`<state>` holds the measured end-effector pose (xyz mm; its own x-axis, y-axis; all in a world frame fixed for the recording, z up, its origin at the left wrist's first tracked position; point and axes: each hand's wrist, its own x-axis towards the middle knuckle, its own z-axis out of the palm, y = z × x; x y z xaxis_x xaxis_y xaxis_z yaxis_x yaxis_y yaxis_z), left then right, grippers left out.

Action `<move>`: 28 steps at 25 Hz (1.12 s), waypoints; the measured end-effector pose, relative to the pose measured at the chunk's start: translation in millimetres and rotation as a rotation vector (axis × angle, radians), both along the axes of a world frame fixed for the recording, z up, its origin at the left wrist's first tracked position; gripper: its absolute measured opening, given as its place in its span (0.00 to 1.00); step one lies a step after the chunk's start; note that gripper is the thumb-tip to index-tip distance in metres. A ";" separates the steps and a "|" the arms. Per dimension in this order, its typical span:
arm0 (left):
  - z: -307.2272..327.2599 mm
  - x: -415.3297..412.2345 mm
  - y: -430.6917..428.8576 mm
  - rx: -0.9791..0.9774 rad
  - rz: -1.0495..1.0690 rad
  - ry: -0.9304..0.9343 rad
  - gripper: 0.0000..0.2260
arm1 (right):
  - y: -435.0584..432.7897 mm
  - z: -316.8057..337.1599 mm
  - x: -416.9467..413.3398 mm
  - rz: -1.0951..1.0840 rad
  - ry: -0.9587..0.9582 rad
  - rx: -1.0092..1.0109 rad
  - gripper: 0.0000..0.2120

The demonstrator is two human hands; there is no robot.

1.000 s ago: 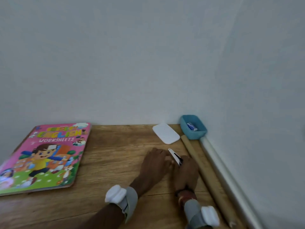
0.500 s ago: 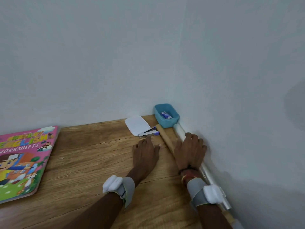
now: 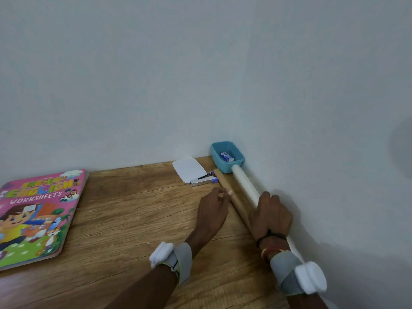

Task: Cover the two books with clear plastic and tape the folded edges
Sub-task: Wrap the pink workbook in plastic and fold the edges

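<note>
Fetching plastic, it seems: your right hand [image 3: 270,215] grips the long white plastic roll [image 3: 244,186] at 2 o'clock, left hand [image 3: 211,212] loose, empty; next, lift it toward the pink worksheet book [image 3: 38,215] at 9 o'clock.

A wooden table [image 3: 124,219] with a visible grain fills the lower part of the view, set into a corner of pale grey wall [image 3: 133,85]. In the far right corner stands a small blue tray [image 3: 227,167], and a little blue-and-white item [image 3: 227,156] lies inside it. Just left of the tray a flat white rounded pad [image 3: 188,169] lies on the table. A silver stapler [image 3: 201,181] with purple trim rests at the pad's near edge. A brown cardboard tube [image 3: 223,181] runs from beside the tray toward the near right, its far end touching the stapler.
</note>
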<state>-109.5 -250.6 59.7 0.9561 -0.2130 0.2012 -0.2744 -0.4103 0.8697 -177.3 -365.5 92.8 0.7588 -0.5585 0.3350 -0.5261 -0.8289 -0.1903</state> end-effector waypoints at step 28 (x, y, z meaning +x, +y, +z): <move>-2.8 -25.2 215.7 0.965 0.120 -0.254 0.15 | 211.9 -24.0 9.8 0.342 0.069 0.477 0.17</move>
